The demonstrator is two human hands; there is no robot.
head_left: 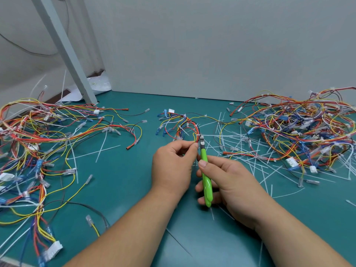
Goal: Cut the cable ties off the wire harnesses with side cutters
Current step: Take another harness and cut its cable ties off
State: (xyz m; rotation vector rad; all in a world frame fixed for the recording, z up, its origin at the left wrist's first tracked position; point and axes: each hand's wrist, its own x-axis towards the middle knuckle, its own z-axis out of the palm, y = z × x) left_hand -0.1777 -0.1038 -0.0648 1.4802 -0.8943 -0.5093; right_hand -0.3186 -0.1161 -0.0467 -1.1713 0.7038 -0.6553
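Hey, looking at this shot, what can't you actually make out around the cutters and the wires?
Head view:
- Side cutters: tip too small to show blades open or closed.
- Cable tie being cut: lost among the wires.
- Left hand: fingers curl over the harness, hiding the grip.
- Right pile: cut off by the edge.

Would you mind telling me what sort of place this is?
Probably an electronics assembly or rework bench: a green work mat, heaped wire harnesses, cut cable ties, and side cutters in the right hand.

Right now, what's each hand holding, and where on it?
Left hand pinches the wire harness at a bundled section. Right hand grips the side cutters by the green handles.
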